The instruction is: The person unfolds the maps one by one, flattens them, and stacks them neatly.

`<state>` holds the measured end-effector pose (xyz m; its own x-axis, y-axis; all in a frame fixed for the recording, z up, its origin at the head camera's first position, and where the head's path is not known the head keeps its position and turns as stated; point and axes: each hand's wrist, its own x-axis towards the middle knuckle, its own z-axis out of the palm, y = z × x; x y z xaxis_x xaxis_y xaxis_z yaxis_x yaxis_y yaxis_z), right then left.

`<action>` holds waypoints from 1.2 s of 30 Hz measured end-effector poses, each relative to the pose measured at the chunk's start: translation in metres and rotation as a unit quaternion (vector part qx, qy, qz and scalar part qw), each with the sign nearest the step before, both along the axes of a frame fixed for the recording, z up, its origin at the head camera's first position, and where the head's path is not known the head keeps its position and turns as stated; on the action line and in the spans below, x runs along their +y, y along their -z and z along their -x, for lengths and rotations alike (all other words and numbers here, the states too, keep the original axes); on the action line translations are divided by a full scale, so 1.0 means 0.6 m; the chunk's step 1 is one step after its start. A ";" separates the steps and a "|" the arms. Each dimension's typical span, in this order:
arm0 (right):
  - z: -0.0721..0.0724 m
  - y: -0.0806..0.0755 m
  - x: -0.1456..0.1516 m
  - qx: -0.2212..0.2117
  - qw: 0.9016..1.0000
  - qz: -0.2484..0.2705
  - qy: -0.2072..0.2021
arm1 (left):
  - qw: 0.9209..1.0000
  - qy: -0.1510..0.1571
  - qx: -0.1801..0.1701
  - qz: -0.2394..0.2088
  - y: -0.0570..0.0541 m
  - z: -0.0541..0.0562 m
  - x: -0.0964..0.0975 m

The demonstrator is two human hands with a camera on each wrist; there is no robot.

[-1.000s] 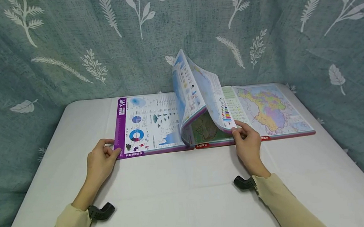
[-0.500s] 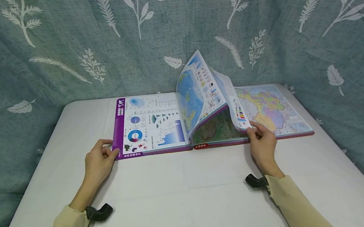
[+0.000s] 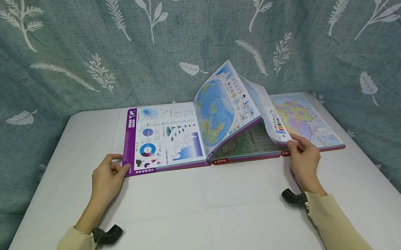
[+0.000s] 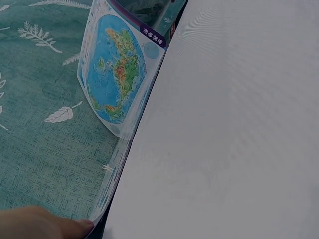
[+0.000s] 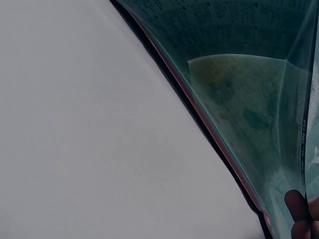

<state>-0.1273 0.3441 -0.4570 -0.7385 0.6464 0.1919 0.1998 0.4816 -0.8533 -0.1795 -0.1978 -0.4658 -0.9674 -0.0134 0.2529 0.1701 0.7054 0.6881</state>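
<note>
Lying open on the white table, the atlas has a few pages arched up over its right half. The right hand pinches their lower edge between thumb and fingers. The left hand rests on the book's lower left corner, fingers loosely bent over the purple margin.

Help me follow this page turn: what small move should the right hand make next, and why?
Probably lower the arched page flat onto the right-hand map page. The right hand pinches its lower edge near the table, while the left hand steadies the atlas's left corner.
</note>
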 end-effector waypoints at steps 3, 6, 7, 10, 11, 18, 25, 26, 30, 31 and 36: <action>-0.002 -0.002 0.015 0.001 1.000 0.009 0.014 | 1.000 0.000 0.001 0.001 0.000 0.000 0.000; -0.004 -0.004 0.030 0.000 0.999 0.022 0.024 | 1.000 -0.001 0.001 0.002 0.000 0.001 0.000; -0.005 -0.005 0.035 0.000 0.999 0.026 0.026 | 1.000 -0.001 0.001 0.002 0.000 0.001 0.000; -0.009 -0.008 0.047 0.000 0.999 0.035 0.033 | 1.000 -0.001 -0.002 0.001 0.000 0.000 0.000; -0.009 -0.009 0.051 0.002 0.999 0.038 0.036 | 1.000 -0.001 -0.003 0.001 0.000 0.000 0.000; -0.012 -0.011 0.079 0.012 0.996 0.061 0.069 | 1.000 0.000 -0.007 0.000 -0.001 -0.002 0.000; -0.010 -0.009 0.102 0.042 0.992 0.079 0.086 | 1.000 -0.003 -0.005 0.002 -0.001 -0.002 -0.002; -0.010 -0.009 0.105 0.048 0.991 0.095 0.088 | 1.000 -0.003 -0.004 0.003 -0.001 -0.002 -0.002; -0.010 -0.011 0.114 0.058 0.982 0.144 0.103 | 1.000 0.000 0.001 0.005 0.000 -0.003 -0.002; -0.011 -0.011 0.116 0.058 0.982 0.147 0.108 | 1.000 0.000 0.002 0.005 -0.001 -0.003 -0.002; -0.014 -0.010 0.121 0.050 0.985 0.114 0.123 | 1.000 0.001 0.006 0.005 -0.001 -0.002 -0.002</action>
<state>-0.1191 0.4166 -0.4513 -0.5391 0.8380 0.0847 0.1953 0.2222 -0.9552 -0.1781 -0.1988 -0.4653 -0.9645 -0.0100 0.2640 0.1787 0.7114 0.6797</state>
